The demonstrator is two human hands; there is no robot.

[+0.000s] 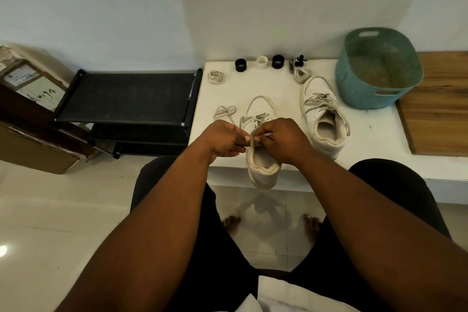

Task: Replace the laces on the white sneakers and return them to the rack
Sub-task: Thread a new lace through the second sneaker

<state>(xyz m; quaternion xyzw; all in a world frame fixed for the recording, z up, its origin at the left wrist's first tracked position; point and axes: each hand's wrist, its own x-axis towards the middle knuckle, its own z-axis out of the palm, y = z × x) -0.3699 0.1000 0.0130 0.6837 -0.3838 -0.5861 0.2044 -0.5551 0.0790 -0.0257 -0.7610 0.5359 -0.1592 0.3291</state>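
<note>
A white sneaker [260, 106] lies toe-away on the white table [379, 139], its heel hanging over the front edge. My left hand [224, 138] and my right hand [282, 138] meet over its tongue, and each pinches part of the beige lace [253, 134] near the top eyelets. A second white sneaker [323, 114] stands to the right, its lace loose. A loose lace [224, 111] lies left of the first shoe. Two coiled laces [215, 76] [301, 75] sit farther back. The black shoe rack [126, 99] stands left of the table.
A teal plastic basket [379, 68] stands at the table's back right beside a wooden board [440, 104]. Two black rings [241, 65] and a white ring [262, 62] line the back edge. Cardboard boxes [30, 114] stand far left. My bare feet show below.
</note>
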